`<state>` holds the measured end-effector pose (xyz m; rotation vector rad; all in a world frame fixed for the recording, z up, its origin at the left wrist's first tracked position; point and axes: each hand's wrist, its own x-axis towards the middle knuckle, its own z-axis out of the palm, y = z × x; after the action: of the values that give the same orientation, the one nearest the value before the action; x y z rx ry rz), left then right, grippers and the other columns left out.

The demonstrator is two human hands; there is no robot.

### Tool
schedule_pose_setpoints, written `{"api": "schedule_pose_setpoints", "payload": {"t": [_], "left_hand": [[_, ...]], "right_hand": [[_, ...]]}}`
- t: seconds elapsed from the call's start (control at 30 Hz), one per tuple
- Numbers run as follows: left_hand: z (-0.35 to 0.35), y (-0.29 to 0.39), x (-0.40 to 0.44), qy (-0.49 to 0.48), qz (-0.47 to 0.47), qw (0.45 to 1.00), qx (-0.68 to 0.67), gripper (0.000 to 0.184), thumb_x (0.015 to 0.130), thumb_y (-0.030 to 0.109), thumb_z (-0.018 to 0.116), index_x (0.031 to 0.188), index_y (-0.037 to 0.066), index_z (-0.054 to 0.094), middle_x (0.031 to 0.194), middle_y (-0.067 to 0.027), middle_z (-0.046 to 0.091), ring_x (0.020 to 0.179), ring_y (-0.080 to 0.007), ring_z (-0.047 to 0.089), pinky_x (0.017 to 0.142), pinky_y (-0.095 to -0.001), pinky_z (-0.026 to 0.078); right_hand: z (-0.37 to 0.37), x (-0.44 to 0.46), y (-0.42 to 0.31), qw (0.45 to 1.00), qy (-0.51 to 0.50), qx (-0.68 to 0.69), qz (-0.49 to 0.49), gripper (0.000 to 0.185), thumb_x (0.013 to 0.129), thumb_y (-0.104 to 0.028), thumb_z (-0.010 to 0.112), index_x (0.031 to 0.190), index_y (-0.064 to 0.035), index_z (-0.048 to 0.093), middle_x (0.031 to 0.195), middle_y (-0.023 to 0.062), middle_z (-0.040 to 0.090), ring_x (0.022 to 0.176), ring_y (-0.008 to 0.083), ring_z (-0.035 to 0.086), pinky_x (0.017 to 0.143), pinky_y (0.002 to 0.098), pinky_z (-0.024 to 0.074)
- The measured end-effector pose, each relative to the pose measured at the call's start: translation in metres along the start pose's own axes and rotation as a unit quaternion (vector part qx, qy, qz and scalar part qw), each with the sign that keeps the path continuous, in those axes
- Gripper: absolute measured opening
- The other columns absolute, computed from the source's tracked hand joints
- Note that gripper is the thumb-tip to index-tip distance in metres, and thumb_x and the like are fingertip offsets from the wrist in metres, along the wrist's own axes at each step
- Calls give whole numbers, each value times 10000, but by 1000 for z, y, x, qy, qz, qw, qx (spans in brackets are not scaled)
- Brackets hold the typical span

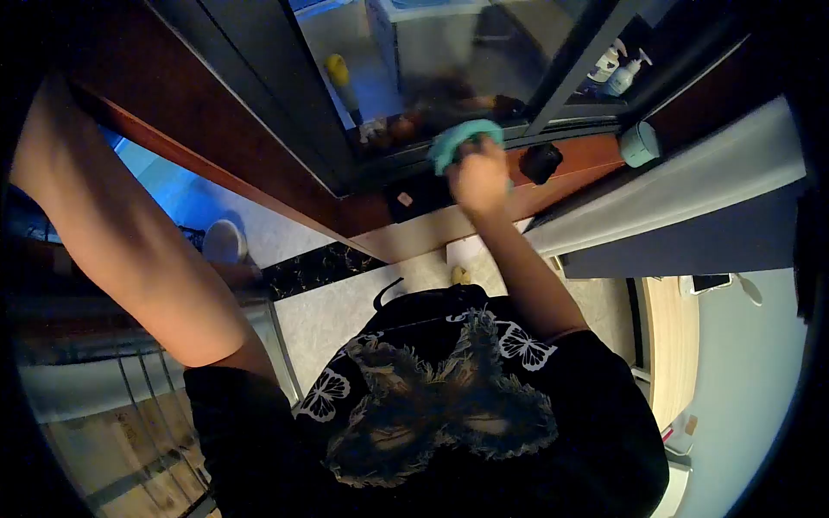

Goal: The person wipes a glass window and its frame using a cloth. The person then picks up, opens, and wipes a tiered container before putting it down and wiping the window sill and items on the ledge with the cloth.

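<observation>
My right hand (pixel 482 180) is closed round a bunched teal cloth (pixel 466 142). The cloth lies against the bottom edge of the dark-framed window (pixel 440 69), just above the reddish-brown sill (pixel 570 179). Close to the hand on its right sits a small black object (pixel 541 162) whose kind I cannot make out. On its left a flat black item (pixel 421 197) with a small pinkish patch lies on the sill. My left forearm (pixel 138 250) reaches up along the left side past the brown frame, and its hand is outside the visible picture.
A teal cup-like container (pixel 639 145) stands at the sill's right end. Two pump bottles (pixel 623 76) show by the right pane. A grey-white curtain (pixel 691 190) hangs on the right, above a pale wooden desk (pixel 673 345). A yellow-handled object (pixel 338 73) shows in the glass.
</observation>
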<state>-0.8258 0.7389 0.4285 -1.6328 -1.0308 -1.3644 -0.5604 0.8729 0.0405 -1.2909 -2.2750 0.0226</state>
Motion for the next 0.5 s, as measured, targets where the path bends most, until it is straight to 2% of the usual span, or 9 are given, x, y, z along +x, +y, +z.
{"api": "schedule_pose_setpoints", "payload": {"t": [0.03,0.1,0.2,0.27,0.4,0.47,0.5], "left_hand": [[1,2,-1,3,-3,1000,-5,509,1050,256,562,1483,6,466,1347,-148,597,1177,-209,588,1020,-341,445],[2,4,-4,8,-7,1000,-11,510,1048,254,567,1481,3,467,1340,-149,599,1172,-211,590,1017,-340,446],[4,9,-7,16,-14,999,-24,512,1045,251,574,1478,-1,469,1329,-150,603,1164,-214,593,1012,-339,448],[4,12,-8,24,-21,999,-32,513,1043,249,579,1476,-4,470,1322,-151,606,1159,-216,595,1008,-338,450],[3,18,-5,44,-36,997,-55,516,1039,245,589,1472,-10,472,1308,-153,612,1148,-220,599,1002,-337,453],[-1,23,-4,52,-48,994,-83,517,1037,243,594,1470,-13,473,1300,-155,614,1143,-222,600,998,-336,454],[-3,27,-4,59,-55,992,-99,518,1036,242,596,1469,-15,474,1297,-155,616,1140,-223,601,997,-336,455]], "right_hand": [[5,-5,-21,1000,4,-10,-20,377,791,-192,708,1102,21,696,1158,244,616,1068,407,585,928,490,495],[-14,-6,-70,996,-88,-21,-9,390,744,-221,730,1066,-5,700,1144,260,621,1096,397,599,910,473,522],[12,-12,-106,994,-85,-28,-55,400,776,-241,695,1092,4,688,1145,251,616,1073,380,599,881,459,530],[23,-15,-124,993,-69,17,-93,381,812,-256,665,1086,8,686,1081,233,637,1019,364,609,847,439,537],[2,-8,-129,991,-88,29,-98,361,813,-236,662,1078,7,695,999,212,667,950,365,649,830,454,551],[-14,-4,-127,970,-137,190,-59,354,814,-185,650,1105,11,694,964,210,696,882,371,686,820,446,560],[-12,-3,-124,971,-134,187,-57,354,814,-185,650,1105,11,694,964,210,696,882,371,686,820,446,560]]}}
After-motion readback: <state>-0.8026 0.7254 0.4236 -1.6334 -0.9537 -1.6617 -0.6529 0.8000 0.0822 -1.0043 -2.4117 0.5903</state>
